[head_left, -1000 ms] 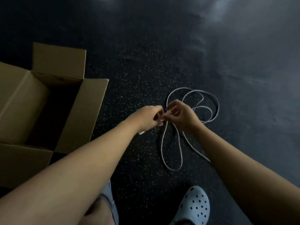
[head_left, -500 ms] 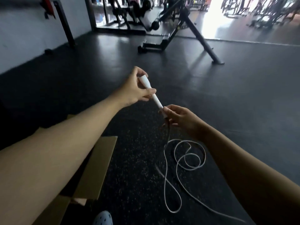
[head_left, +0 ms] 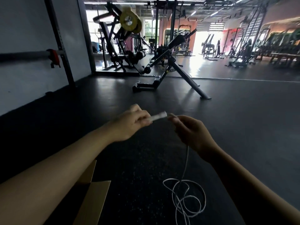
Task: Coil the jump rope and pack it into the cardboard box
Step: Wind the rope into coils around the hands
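Observation:
My left hand (head_left: pixel 129 123) is closed around the white jump rope handle (head_left: pixel 159 116), which sticks out to the right, roughly level. My right hand (head_left: pixel 190 133) pinches the rope just beyond the handle's end. From that hand the thin white jump rope (head_left: pixel 186 161) hangs straight down to loose tangled loops (head_left: pixel 186 198) on the dark floor. Only a flap of the cardboard box (head_left: pixel 95 197) shows at the bottom left, partly behind my left forearm; its inside is out of view.
A black incline bench frame (head_left: pixel 170 73) stands on the rubber floor ahead. Weight machines (head_left: pixel 123 41) fill the back. A grey wall with a rack upright (head_left: pixel 60 41) runs along the left.
The view has lifted from the floor toward the gym. Both hands rose with the handle, now turned nearly level, and more rope hangs off the floor.

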### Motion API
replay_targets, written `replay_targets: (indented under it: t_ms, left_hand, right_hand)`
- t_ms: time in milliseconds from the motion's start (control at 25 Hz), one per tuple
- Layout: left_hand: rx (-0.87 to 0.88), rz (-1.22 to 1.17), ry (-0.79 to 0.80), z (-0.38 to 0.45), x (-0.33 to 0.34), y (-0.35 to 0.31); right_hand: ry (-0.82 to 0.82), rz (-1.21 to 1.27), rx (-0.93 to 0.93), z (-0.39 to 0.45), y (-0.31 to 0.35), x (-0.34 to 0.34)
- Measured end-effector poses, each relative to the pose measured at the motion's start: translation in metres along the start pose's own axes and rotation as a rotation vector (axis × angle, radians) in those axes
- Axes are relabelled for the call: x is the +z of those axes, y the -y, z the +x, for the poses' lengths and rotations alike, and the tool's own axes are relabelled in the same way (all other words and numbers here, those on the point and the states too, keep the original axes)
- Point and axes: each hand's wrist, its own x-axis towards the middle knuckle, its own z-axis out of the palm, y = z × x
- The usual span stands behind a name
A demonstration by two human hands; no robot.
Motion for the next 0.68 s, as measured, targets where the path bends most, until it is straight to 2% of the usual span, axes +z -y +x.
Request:
replay_targets:
  t_ms: [80, 160, 240, 320, 440, 520, 600, 680]
  left_hand:
    - [-0.141, -0.447, -0.198, 0.001, 0.005, 0.0]
    - [-0.242, -0.847, -0.326, 0.002, 0.015, -0.016]
    - [-0.292, -1.119, -0.421, 0.005, 0.026, -0.038]
    - [-0.309, -1.268, -0.518, 0.008, 0.034, -0.055]
    - [-0.338, -1.385, -0.57, 0.009, 0.038, -0.063]
    - [-0.342, -1.365, -0.53, 0.007, 0.036, -0.062]
    - [-0.366, -1.201, -0.551, 0.006, 0.032, -0.054]
    - [-0.393, -0.877, -0.734, 0.005, 0.017, -0.043]
  right_hand:
    - [-0.044, 0.029, 0.037, 0.002, -0.001, -0.005]
    - [-0.043, 0.058, 0.051, 0.002, -0.002, 0.004]
    - [0.005, 0.067, 0.042, -0.003, 0.001, 0.024]
    - [0.057, 0.088, 0.03, -0.012, 0.006, 0.042]
    - [0.102, 0.097, 0.01, -0.019, 0.018, 0.052]
    - [0.088, 0.057, -0.004, -0.013, 0.023, 0.046]
    - [0.082, -0.009, 0.009, -0.004, 0.027, 0.035]
    - [0.09, -0.134, 0.022, 0.003, 0.032, 0.024]
